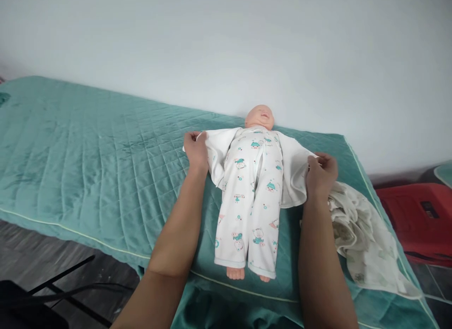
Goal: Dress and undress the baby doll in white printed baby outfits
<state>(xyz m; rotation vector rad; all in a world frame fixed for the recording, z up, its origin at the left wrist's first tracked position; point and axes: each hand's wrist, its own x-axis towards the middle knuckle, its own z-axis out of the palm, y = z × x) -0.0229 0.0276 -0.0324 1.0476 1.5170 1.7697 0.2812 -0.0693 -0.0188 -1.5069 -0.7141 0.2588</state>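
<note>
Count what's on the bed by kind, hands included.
Doll: 1
Cloth pieces: 3 (printed suit on the doll, open white garment spread under it, crumpled cloth at the right)
Hands: 2 (left hand and right hand, each gripping one flap of the open white garment)
Total: 6

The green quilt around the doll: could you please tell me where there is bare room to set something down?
The wide quilt stretch left of the left hand, which grips the white wrap, is bare. The right is crowded: the right hand holds the wrap's other side, with a crumpled cloth beside it.
</note>
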